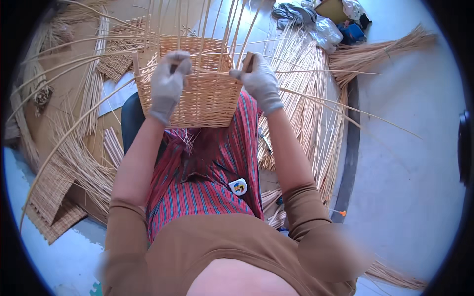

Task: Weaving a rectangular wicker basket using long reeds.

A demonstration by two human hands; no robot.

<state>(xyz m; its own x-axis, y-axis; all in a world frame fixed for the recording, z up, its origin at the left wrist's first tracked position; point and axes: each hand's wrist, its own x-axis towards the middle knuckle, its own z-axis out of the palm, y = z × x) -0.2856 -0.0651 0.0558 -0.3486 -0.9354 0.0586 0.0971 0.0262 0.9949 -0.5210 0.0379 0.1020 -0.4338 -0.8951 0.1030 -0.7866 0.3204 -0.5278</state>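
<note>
Open wicker basket (pixel 212 101) — left hand (pixel 168 84), right hand (pixel 261 81) at rim.

Room between forearms (pixel 136 158), below basket (pixel 207 106); upright canes (pixel 251 32) crowd far side.

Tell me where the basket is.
In the head view, the basket is up and left of centre, the left hand over its left side, the right hand at its right corner.

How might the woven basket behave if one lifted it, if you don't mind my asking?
The woven basket is probably light for its size, given its slender material. Its close weave should keep it fairly stiff, while the long, slender stakes would likely sway.
</note>
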